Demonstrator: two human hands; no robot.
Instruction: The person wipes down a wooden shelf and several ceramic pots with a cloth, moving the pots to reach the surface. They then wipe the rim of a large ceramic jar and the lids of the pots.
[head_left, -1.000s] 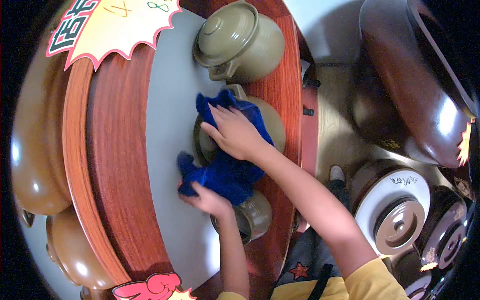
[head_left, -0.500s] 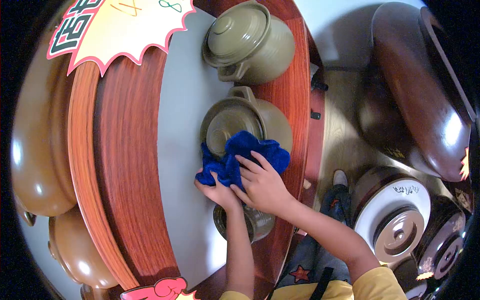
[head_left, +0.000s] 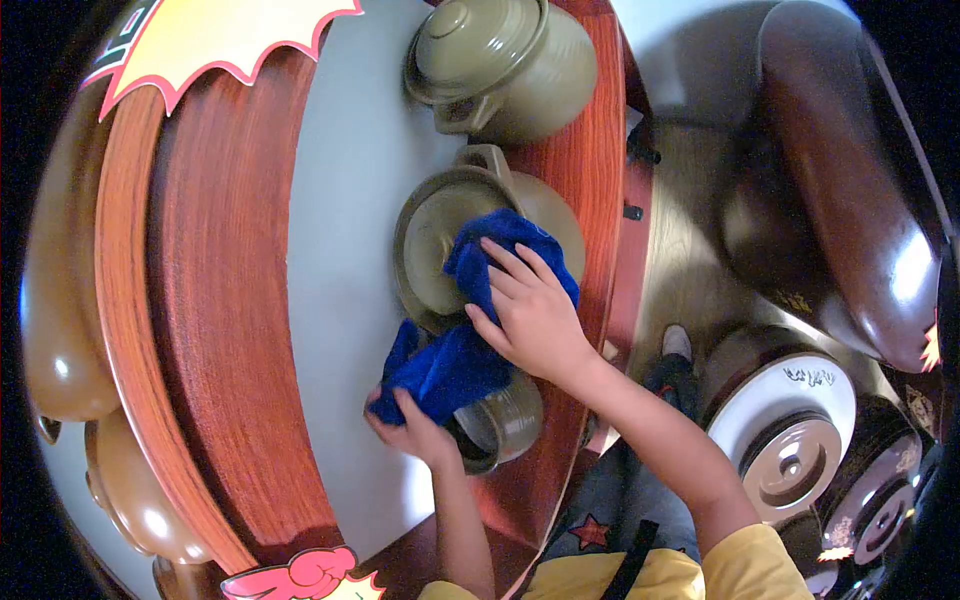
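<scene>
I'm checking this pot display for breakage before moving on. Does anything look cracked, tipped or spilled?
Nothing stands out. Both lidded olive pots sit upright with lids seated, and the shelf shows no spill. The blue cloth and both hands hide part of the middle and nearest pots.

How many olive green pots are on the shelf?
3: a lidded pot at the back, a middle pot under the blue cloth, and a small pot nearest, by the left hand. Others may be hidden.
</scene>
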